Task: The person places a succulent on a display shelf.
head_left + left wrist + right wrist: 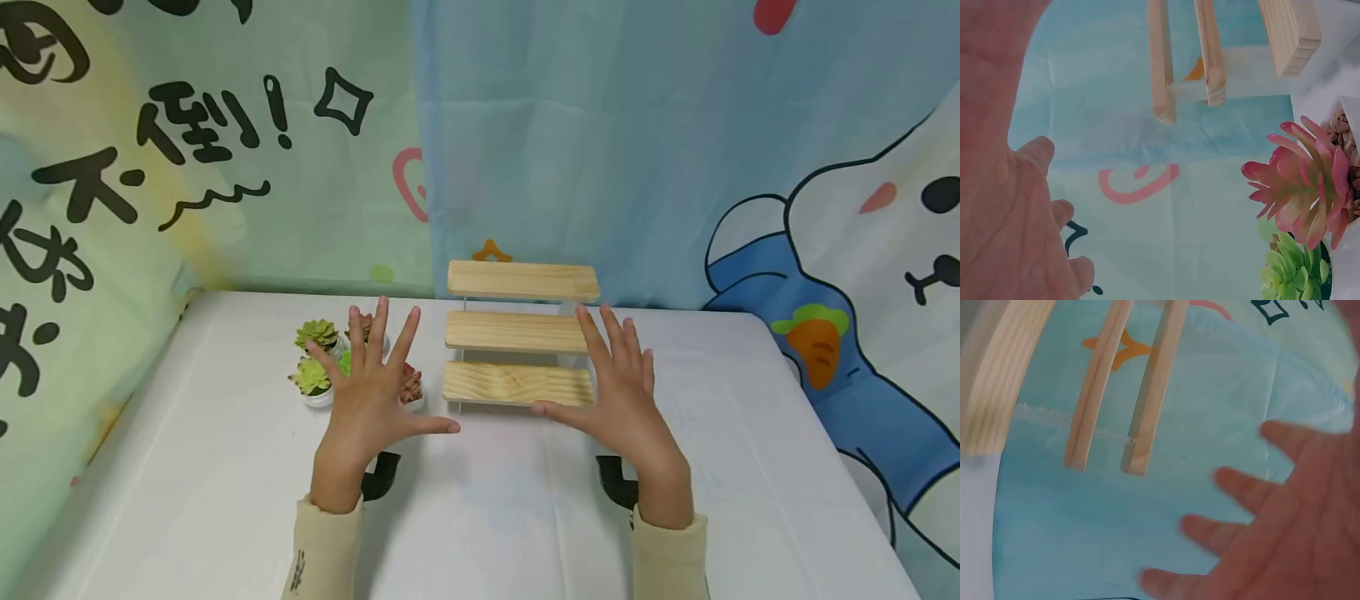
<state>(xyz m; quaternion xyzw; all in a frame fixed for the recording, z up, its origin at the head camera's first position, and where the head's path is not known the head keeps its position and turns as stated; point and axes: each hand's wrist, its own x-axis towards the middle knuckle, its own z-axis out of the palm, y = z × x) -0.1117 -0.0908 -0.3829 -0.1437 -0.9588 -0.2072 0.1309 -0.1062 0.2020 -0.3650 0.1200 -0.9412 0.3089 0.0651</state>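
My left hand [371,396] is spread wide above the table, in front of several small potted succulents, and it partly hides them. A yellow-green succulent [311,377] and a green one [318,333] show to its left; a reddish succulent [1304,181] shows beside it in the left wrist view. My right hand [626,396], fingers also spread, is by the right end of a three-step wooden shelf stand [517,333]. From the head view I cannot tell whether its fingers touch the stand. Neither hand holds anything.
A white cloth [495,517] covers the table. Behind it hangs a printed curtain [600,150] with a cartoon animal at right and large black lettering at left. The stand's steps rise toward the curtain.
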